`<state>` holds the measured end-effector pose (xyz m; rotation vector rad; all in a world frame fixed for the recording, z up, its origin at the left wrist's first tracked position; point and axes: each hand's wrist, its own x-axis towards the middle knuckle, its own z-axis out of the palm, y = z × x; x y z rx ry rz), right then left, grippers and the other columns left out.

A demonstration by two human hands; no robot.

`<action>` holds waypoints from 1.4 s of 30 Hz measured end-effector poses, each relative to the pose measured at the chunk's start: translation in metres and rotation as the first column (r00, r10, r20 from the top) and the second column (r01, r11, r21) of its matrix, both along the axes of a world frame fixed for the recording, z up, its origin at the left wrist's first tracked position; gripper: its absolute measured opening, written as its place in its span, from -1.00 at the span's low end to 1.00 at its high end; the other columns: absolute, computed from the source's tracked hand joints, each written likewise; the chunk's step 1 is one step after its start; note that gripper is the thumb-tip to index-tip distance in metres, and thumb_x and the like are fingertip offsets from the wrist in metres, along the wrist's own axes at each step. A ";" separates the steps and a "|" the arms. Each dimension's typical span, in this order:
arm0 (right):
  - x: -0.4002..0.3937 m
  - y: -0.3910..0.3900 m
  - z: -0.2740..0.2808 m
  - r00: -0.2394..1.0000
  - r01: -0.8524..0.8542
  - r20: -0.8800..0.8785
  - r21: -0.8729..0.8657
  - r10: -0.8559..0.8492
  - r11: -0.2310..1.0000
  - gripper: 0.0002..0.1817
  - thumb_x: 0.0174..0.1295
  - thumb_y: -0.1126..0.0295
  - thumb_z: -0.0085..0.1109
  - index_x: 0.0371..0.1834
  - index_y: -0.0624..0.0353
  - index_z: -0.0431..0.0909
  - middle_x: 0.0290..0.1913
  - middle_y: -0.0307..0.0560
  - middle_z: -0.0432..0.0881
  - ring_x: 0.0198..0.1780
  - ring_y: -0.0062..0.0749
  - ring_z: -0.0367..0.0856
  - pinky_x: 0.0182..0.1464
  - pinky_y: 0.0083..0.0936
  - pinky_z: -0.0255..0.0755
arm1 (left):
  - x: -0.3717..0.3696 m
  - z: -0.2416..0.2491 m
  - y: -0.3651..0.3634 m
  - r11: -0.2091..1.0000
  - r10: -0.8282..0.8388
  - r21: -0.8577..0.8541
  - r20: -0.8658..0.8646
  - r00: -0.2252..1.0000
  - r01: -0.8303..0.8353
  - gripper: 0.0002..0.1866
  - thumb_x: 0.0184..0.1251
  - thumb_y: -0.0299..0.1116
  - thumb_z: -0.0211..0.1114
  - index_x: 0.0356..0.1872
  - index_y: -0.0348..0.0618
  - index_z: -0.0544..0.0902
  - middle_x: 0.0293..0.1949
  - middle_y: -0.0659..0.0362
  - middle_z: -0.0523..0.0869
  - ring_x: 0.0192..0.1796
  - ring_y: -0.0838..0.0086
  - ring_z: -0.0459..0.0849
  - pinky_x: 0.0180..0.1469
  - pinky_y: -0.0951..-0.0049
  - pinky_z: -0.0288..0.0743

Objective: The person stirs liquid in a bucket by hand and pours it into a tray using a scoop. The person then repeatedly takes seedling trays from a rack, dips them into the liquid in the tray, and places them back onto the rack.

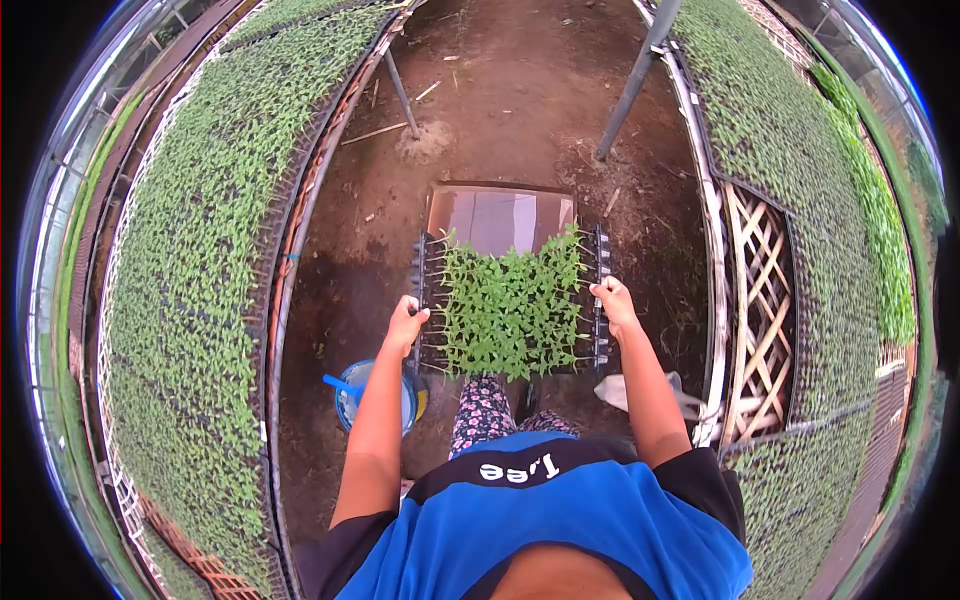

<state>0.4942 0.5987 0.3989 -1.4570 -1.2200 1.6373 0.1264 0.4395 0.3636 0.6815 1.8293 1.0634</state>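
A black tray of green seedlings [512,305] is held level in front of my body. My left hand [407,322] grips its left edge, with the fingers closed on the rim. On the opposite edge, my right hand [614,300] is closed round the rim in the same way. Beyond the seedlings, and partly hidden by them, lies a rectangular brown basin [500,215] whose surface reflects light.
Benches of seedlings stand on the left [190,290] and right [800,180]. A blue-rimmed bucket [408,400] is by my left forearm, a whitish bag [612,392] by my right. Grey posts [636,85] rise from the dirt path [510,90]. Wooden lattice [757,310] shows at right.
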 end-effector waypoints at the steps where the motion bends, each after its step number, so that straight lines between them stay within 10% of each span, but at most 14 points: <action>1: -0.008 0.025 -0.013 1.000 0.003 0.014 0.041 -0.004 0.999 -0.74 0.00 0.46 0.09 -0.69 -0.04 0.22 -0.66 -0.48 0.18 -0.63 -0.76 0.06 -0.57 -0.68 -0.05 | -0.011 0.000 0.024 1.000 -0.001 -0.004 -0.004 1.000 0.001 -0.78 0.02 -0.47 0.22 -0.47 -0.06 0.30 -0.50 0.30 0.34 -0.38 0.59 0.27 -0.30 0.53 0.21; 11: -0.080 0.232 -0.122 0.924 0.034 0.381 0.027 -0.042 0.999 -0.73 0.01 0.41 0.13 -0.71 0.05 0.23 -0.68 -0.41 0.20 -0.61 -0.70 0.10 -0.54 -0.61 0.04 | -0.117 -0.099 0.250 0.976 -0.109 -0.213 -0.346 0.932 0.035 -0.77 0.03 -0.44 0.24 -0.48 -0.11 0.30 -0.54 0.18 0.43 -0.44 0.48 0.36 -0.31 0.46 0.32; 22: -0.110 0.392 -0.430 0.561 0.093 0.823 0.041 -0.087 0.995 -0.76 0.02 0.23 0.15 -0.48 0.16 0.39 -0.40 0.09 0.56 -0.27 -0.01 0.52 -0.19 -0.28 0.34 | -0.172 -0.411 0.408 0.933 0.059 -0.264 -0.558 0.828 -0.244 -0.80 0.04 -0.38 0.24 -0.39 -0.12 0.37 -0.45 -0.01 0.60 -0.34 0.14 0.57 -0.22 0.26 0.39; 30: -0.089 0.438 -0.588 0.532 0.151 0.811 0.193 -0.244 0.970 -0.79 0.01 0.31 0.11 -0.55 0.18 0.34 -0.51 0.05 0.48 -0.42 -0.13 0.45 -0.29 -0.32 0.32 | -0.238 -0.597 0.452 0.965 0.062 -0.156 -0.648 0.759 -0.212 -0.81 -0.03 -0.36 0.29 -0.48 -0.13 0.43 -0.49 0.07 0.57 -0.41 0.18 0.53 -0.28 0.28 0.38; 42: 0.007 0.480 -0.768 0.612 -0.007 0.787 0.102 -0.076 0.995 -0.87 0.02 0.39 0.11 -0.51 0.21 0.43 -0.55 -0.21 0.48 -0.50 -0.37 0.43 -0.36 -0.40 0.32 | -0.270 -0.653 0.460 0.847 -0.126 -0.503 -0.505 0.854 -0.173 -0.67 0.01 -0.31 0.12 -0.11 0.04 0.50 -0.11 -0.01 0.57 -0.01 0.18 0.52 0.02 0.33 0.37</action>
